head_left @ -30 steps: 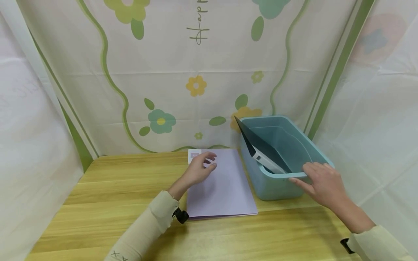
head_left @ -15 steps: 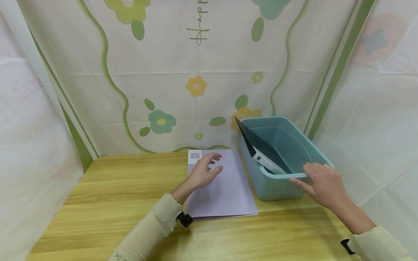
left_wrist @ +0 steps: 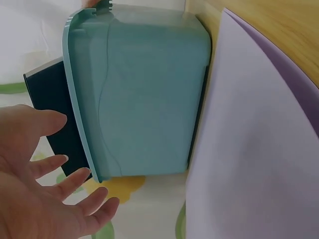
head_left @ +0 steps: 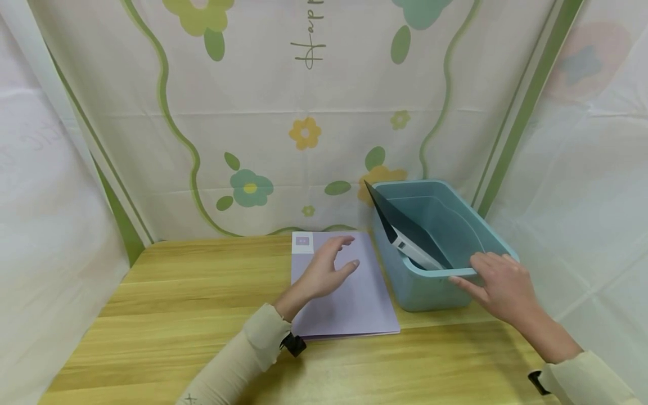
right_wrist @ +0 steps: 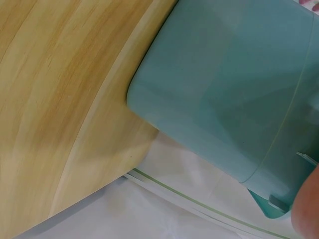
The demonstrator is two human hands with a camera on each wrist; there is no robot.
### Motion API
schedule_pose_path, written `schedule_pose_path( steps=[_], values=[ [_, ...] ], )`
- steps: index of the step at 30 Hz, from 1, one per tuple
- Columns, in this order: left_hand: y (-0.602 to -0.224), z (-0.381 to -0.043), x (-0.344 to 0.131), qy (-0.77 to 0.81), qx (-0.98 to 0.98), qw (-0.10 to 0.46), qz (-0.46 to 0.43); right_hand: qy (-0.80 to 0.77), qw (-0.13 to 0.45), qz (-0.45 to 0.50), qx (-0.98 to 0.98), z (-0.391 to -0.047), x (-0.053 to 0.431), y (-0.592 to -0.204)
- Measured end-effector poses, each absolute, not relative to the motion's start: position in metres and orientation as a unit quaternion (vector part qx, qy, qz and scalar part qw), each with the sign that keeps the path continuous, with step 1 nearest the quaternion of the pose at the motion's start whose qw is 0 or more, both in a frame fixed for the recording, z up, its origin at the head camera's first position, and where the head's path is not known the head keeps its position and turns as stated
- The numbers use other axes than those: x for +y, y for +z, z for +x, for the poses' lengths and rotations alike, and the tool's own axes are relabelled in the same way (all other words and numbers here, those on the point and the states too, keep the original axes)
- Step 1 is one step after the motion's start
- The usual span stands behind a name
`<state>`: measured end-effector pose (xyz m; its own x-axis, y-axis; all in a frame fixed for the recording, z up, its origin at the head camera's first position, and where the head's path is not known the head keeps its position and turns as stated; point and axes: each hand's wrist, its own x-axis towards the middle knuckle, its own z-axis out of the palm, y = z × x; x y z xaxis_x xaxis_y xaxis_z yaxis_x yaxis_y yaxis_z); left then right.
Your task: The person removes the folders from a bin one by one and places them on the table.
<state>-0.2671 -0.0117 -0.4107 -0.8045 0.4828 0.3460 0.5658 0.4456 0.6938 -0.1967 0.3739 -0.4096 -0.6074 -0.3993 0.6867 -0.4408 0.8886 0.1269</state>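
Note:
My left hand (head_left: 329,270) hovers over a lavender paper folder (head_left: 361,304), its fingers apart and loosely bent, holding nothing. The folder lies on the table with a white label at its far left corner. My right hand (head_left: 503,287) grips the near rim of a blue-green plastic bin (head_left: 432,295), thumb outside and fingers over the edge. Inside the bin leans a dark binder-like item (head_left: 382,211) with a pale edge, tilted and sticking up past the left rim. In the left wrist view, the fingers of the left hand overlap this dark item (left_wrist: 55,94).
The wooden table (head_left: 202,298) extends left of the folder and in front of it. A flower-printed curtain (head_left: 304,84) hangs right behind the folder and the bin. More white cloth (head_left: 602,225) closes off the right side.
My left hand has moved right across the lavender folder toward the bin, uncovering the white label, with its fingers spreading a little. The right hand and bin have stayed in place.

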Motion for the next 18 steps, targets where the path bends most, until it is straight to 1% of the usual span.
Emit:
schedule_pose_path(
  steps=[5, 18],
  values=[
    [-0.406, -0.262, -0.005, -0.424, -0.848, 0.055, -0.312, 0.030, 0.375, 0.235, -0.896, -0.197, 0.374, -0.410],
    [-0.401, -0.257, 0.012, -0.445, -0.832, 0.048, -0.328, 0.031, 0.374, 0.234, -0.897, -0.199, 0.376, -0.412]
  ],
)
